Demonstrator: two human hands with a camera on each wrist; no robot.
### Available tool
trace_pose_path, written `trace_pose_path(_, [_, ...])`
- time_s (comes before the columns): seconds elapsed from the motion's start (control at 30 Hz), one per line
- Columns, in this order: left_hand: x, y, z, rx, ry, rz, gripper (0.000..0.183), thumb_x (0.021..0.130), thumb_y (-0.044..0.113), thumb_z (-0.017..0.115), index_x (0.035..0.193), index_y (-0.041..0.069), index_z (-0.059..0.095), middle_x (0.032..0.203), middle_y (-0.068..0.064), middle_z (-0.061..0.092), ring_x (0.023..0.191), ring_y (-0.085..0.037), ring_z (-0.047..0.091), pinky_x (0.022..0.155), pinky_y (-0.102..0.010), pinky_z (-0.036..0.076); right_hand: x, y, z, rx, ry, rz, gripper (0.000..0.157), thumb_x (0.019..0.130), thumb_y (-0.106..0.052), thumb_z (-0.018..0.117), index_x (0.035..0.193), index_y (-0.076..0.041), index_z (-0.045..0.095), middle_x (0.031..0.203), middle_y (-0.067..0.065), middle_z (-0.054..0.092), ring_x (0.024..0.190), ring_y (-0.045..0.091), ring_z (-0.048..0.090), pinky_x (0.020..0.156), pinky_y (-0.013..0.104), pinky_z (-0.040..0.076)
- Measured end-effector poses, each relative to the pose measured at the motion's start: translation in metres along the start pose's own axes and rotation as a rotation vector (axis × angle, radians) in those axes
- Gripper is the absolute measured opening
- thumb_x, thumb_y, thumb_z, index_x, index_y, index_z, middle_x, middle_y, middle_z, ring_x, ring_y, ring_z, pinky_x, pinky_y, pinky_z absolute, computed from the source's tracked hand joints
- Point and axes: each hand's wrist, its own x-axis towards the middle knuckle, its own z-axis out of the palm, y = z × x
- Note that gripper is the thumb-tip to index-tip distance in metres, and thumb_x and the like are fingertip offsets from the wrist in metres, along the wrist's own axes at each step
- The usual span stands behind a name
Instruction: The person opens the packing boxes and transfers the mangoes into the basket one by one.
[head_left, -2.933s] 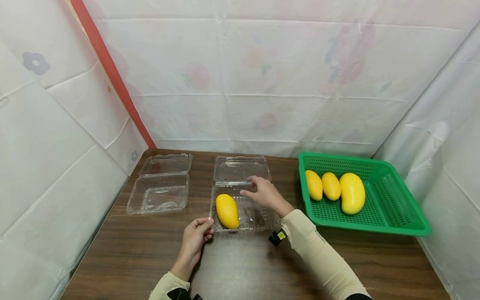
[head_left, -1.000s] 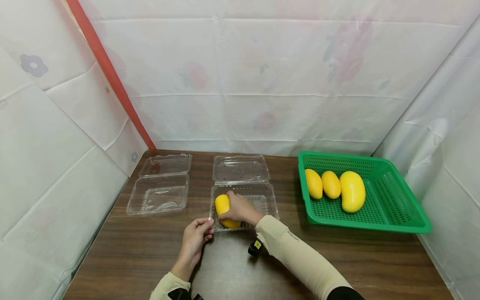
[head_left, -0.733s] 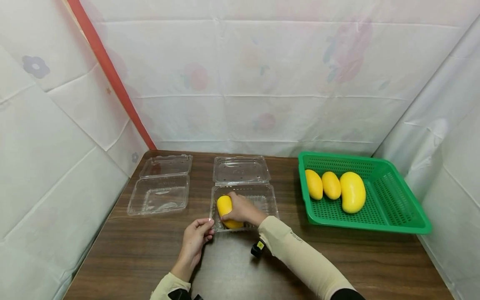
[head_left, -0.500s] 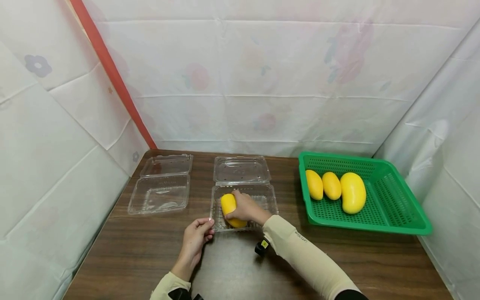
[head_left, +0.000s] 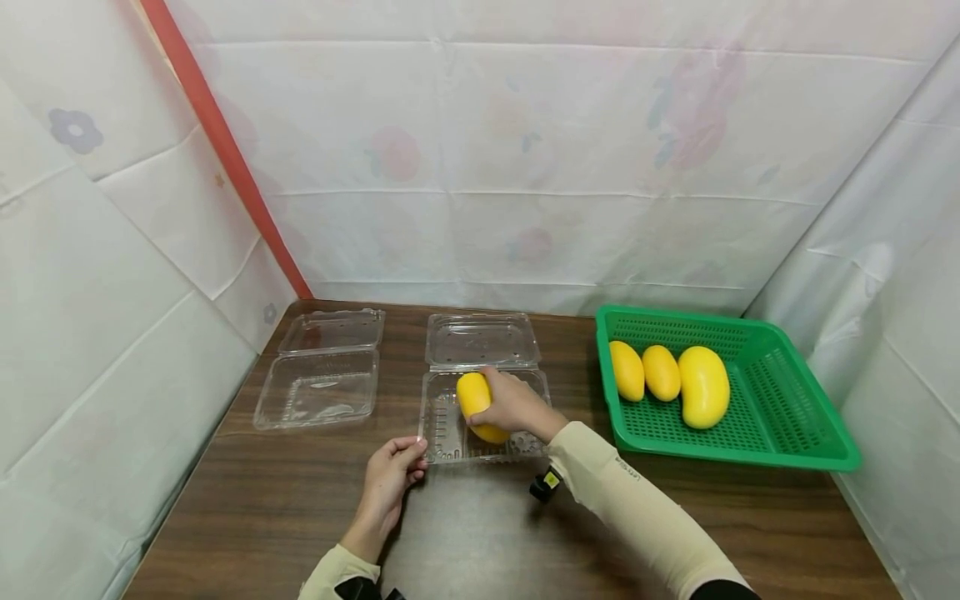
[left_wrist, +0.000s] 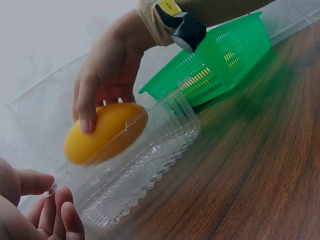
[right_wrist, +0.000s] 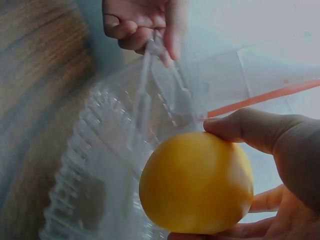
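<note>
My right hand (head_left: 517, 404) grips a yellow mango (head_left: 474, 395), thumb on one side and fingers on the other. It holds the mango off the floor of a clear plastic clamshell box (head_left: 444, 429), whose lid (head_left: 483, 340) is folded back. In the left wrist view the mango (left_wrist: 107, 131) is at the height of the box's rim, partly seen through the clear wall. Thumb and fingers of my left hand (head_left: 393, 475) pinch the box's near left corner, plainly seen in the right wrist view, where that hand (right_wrist: 147, 22) is at the top.
To the right stands a green plastic basket (head_left: 780, 442) with three yellow mangoes (head_left: 705, 387) along its left part. A second clear clamshell box (head_left: 318, 387) lies with its lid back on the left of the brown wooden table (head_left: 465, 533). White sheets close off the back and sides.
My right hand came down into the box and took hold of the mango. It has since moved up and to the right with it. My left hand keeps its place on the corner.
</note>
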Motion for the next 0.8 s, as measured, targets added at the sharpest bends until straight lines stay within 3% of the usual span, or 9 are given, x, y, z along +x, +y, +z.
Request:
trace_pose_path(0.4, [0.001, 0.000, -0.001, -0.005, 0.002, 0.002, 0.015, 0.092, 0.007, 0.064, 0.103, 0.000, 0.057, 0.074, 0.007, 0.060, 0.063, -0.004, 0.059, 0.058, -0.018, 0.050, -0.013, 0.008, -0.034, 0.010, 0.059, 0.002, 0.085, 0.076, -0.038, 0.081, 0.144, -0.010, 0.039, 0.118, 0.009, 0.061, 0.093, 0.022, 0.059, 0.073, 0.036, 0.053])
trace_pose_path(0.8, [0.000, 0.000, 0.000, -0.003, -0.003, 0.004, 0.015, 0.092, 0.008, 0.064, 0.102, 0.000, 0.057, 0.074, 0.006, 0.059, 0.063, -0.004, 0.059, 0.058, -0.018, 0.049, -0.028, 0.025, -0.070, -0.043, 0.074, 0.035, 0.088, 0.080, -0.041, 0.077, 0.149, -0.010, 0.033, 0.127, 0.015, 0.059, 0.106, 0.030, 0.058, 0.080, 0.044, 0.052])
